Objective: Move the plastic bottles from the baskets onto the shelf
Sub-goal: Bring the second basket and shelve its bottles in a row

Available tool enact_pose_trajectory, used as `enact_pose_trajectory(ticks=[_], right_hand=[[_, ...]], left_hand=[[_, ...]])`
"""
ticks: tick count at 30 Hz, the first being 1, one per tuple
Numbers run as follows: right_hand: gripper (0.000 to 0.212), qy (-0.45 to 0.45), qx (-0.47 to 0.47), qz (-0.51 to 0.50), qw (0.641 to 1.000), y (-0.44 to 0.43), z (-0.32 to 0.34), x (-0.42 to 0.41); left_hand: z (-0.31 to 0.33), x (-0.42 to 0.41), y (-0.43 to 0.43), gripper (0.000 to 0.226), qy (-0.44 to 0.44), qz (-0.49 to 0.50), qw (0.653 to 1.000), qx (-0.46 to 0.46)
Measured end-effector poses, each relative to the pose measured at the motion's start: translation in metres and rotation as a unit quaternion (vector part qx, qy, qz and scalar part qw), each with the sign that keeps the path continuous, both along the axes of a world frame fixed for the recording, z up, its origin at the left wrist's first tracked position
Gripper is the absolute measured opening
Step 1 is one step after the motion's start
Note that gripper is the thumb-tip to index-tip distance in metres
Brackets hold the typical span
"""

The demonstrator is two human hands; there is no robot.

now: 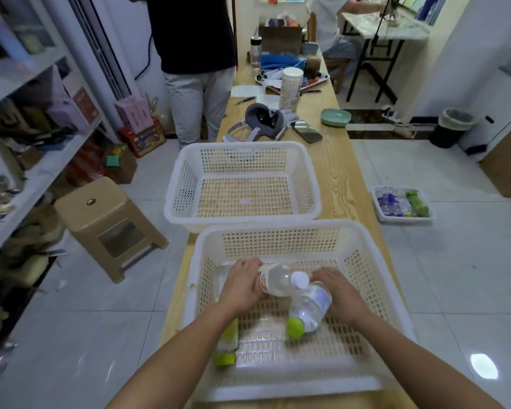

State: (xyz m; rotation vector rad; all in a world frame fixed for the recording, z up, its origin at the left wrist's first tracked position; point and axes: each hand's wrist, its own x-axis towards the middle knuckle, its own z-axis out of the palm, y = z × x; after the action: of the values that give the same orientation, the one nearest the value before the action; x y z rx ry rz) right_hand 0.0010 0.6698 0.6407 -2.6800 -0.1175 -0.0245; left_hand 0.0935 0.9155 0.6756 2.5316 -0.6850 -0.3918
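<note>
**One bottle in each hand, near basket**

The white-cap bottle point(278, 280) lies sideways, low in the near basket point(278, 227), with the left hand point(242, 287) curled round its body. Just beside it, the right hand point(341, 293) wraps the green-cap bottle point(310, 305), cap toward the person. Gripping one per hand probably halves the trips to the shelf point(42, 169) (off to the left, across the floor). A third bottle point(228, 338) lies under the left forearm. The basket sits on the tabletop point(337, 160).

Left hand point(242, 287), right hand point(341, 293) and both forearms look bare.
</note>
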Motion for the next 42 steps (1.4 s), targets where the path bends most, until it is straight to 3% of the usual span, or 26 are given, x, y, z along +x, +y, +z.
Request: enact_pose_trajectory(ticks=[2, 5, 8, 14, 19, 21, 23, 25, 28, 31, 34, 38, 42], right_hand=[[0.042, 0.044, 0.08, -0.089, 0.992, 0.007, 0.015, -0.002], [0.039, 0.112, 0.16, -0.184, 0.963, 0.019, 0.032, -0.007], [0.051, 0.169, 0.304, -0.279, 0.895, 0.033, 0.032, -0.014], [0.045, 0.121, 0.473, -0.394, 0.779, 0.063, 0.034, -0.019], [0.037, 0.103, 0.515, -0.432, 0.733, 0.086, 0.044, -0.029], [0.045, 0.088, 0.526, -0.457, 0.712, 0.097, 0.047, -0.031], [0.066, 0.063, 0.547, -0.471, 0.689, 0.106, 0.047, -0.032], [0.081, 0.037, 0.56, -0.465, 0.685, 0.108, 0.037, -0.033], [0.086, 0.008, 0.587, -0.457, 0.668, 0.118, 0.043, -0.039], [0.068, -0.007, 0.596, -0.448, 0.666, 0.142, 0.077, -0.051], [0.039, -0.029, 0.57, -0.447, 0.689, 0.156, 0.095, -0.067], [0.039, -0.054, 0.549, -0.472, 0.688, 0.165, 0.107, -0.097], [0.037, -0.08, 0.54, -0.49, 0.68, 0.173, 0.122, -0.141]], left_hand=[[0.007, -0.005, -0.007, 0.038, 0.071, 0.089, 0.992, -0.054], [0.014, -0.008, -0.012, 0.055, 0.155, 0.167, 0.969, -0.096], [0.018, -0.005, -0.013, 0.058, 0.234, 0.232, 0.934, -0.136], [-0.036, 0.015, -0.012, 0.081, 0.376, 0.278, 0.856, -0.222], [0.024, -0.004, 0.001, 0.032, 0.442, 0.241, 0.813, -0.293], [0.027, -0.005, 0.005, 0.029, 0.447, 0.235, 0.808, -0.302], [0.026, -0.004, 0.009, 0.041, 0.447, 0.228, 0.808, -0.31], [0.029, -0.005, 0.014, 0.057, 0.449, 0.223, 0.801, -0.328], [0.038, -0.009, 0.022, 0.057, 0.486, 0.208, 0.762, -0.375], [0.049, -0.019, 0.028, 0.059, 0.52, 0.163, 0.728, -0.415], [0.062, -0.032, 0.03, 0.081, 0.536, 0.118, 0.708, -0.444], [0.076, -0.052, 0.029, 0.077, 0.529, 0.061, 0.722, -0.442], [0.083, -0.088, 0.028, 0.066, 0.499, -0.001, 0.765, -0.407]])
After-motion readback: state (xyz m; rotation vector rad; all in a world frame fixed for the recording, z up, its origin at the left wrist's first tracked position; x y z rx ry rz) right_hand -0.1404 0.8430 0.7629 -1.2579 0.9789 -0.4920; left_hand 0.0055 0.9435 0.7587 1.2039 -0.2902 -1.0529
